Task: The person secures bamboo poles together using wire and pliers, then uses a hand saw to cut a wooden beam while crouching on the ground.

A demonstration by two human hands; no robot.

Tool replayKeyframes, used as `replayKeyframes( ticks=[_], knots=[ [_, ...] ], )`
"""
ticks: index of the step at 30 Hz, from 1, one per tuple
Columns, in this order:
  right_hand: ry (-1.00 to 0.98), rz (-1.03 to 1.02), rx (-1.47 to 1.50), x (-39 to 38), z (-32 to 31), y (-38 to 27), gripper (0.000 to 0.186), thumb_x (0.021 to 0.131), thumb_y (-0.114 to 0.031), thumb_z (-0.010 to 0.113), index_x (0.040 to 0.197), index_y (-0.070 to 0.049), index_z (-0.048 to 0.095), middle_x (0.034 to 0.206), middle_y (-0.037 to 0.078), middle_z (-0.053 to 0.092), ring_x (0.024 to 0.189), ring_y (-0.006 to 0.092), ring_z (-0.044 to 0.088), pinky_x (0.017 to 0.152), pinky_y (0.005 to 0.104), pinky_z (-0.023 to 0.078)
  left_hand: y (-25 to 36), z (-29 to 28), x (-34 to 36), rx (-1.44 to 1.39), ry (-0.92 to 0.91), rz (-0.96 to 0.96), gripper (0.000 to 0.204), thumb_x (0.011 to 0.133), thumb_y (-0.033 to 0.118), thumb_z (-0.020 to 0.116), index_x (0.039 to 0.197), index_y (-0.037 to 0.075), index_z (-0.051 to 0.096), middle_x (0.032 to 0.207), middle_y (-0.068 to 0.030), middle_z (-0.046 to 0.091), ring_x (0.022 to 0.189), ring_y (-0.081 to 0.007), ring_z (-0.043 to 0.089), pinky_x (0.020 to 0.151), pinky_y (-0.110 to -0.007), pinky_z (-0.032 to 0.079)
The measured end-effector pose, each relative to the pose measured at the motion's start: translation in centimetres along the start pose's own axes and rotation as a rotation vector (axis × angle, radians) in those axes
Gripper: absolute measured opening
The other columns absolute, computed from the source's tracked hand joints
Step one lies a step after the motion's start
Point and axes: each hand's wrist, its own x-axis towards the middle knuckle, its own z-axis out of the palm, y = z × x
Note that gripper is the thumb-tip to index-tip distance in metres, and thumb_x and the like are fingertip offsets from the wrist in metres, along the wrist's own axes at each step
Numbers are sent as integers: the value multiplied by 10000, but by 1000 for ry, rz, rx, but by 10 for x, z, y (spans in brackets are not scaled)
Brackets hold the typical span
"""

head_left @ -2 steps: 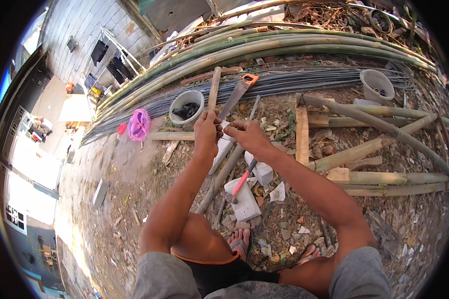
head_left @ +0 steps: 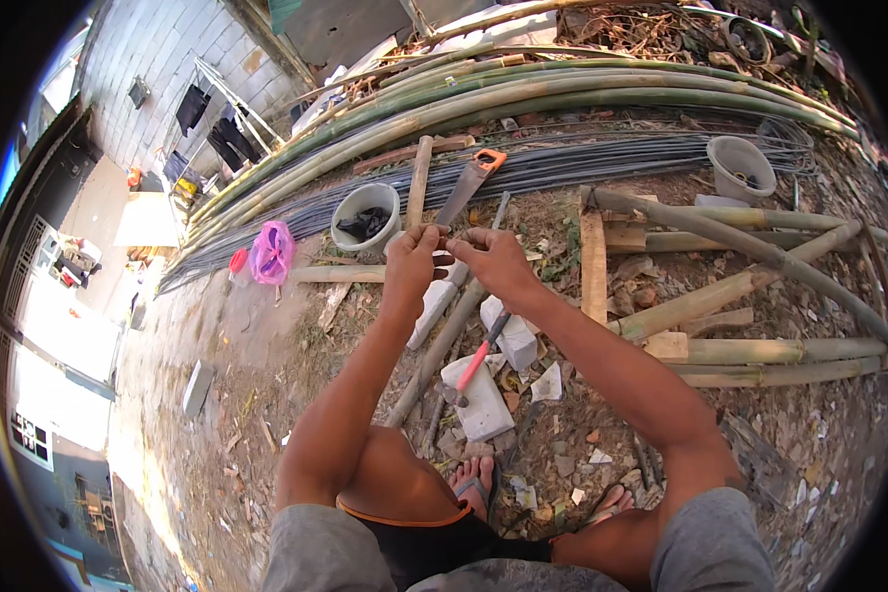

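Note:
My left hand (head_left: 411,266) and my right hand (head_left: 495,264) meet in front of me, fingertips pinched and nearly touching. Whatever lies between the fingers is too small to make out. Below them a hammer (head_left: 475,361) with a red grip rests its head on a pale block (head_left: 485,405). Another pale block (head_left: 516,342) sits beside it, and a long pole (head_left: 442,355) runs under the hands. Beyond my fingers lie a handsaw (head_left: 467,189) with an orange handle and a wooden strip (head_left: 419,183).
A grey bucket (head_left: 392,210) holding dark material stands beyond my left hand, near a pink plastic bag (head_left: 271,253). Bamboo poles (head_left: 582,86) and dark metal rods (head_left: 602,153) stretch across the back. At right are a bamboo frame (head_left: 760,350) and another bucket (head_left: 742,170).
My fingertips have come slightly closer together, with the right hand shifting a little toward the left. The hammer, blocks and saw stay in place.

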Motion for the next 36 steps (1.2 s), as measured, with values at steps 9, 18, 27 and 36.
replayKeyframes(
  ticks=[9,18,27,36],
  knots=[
    [172,-8,-160,16,-37,-20,364,952,-311,706,1016,41,773,779,79,733,687,130,636,645,349,509,6,5,-18,386,-319,56,338,1113,277,552,1265,19,709,753,58,546,561,-12,379,484,-207,287],
    [201,43,52,13,-25,-12,366,1035,-292,628,1070,45,766,780,34,688,688,109,589,663,330,493,11,4,-9,-145,-123,-184,273,1055,245,576,1209,46,681,707,52,472,580,-79,405,521,-260,349],
    [-33,40,152,0,3,-8,280,984,-206,756,1128,34,777,901,39,750,715,80,624,634,279,508,12,-2,-4,-247,-33,-157,351,1059,356,655,1207,40,684,650,93,347,507,-29,323,449,-221,274],
    [6,97,223,-2,10,-4,267,964,-191,780,1110,32,770,883,28,734,727,70,609,635,270,488,12,-8,-3,-190,-7,-14,286,1036,320,723,1134,52,707,663,93,447,486,2,326,400,-200,240]
  ],
)
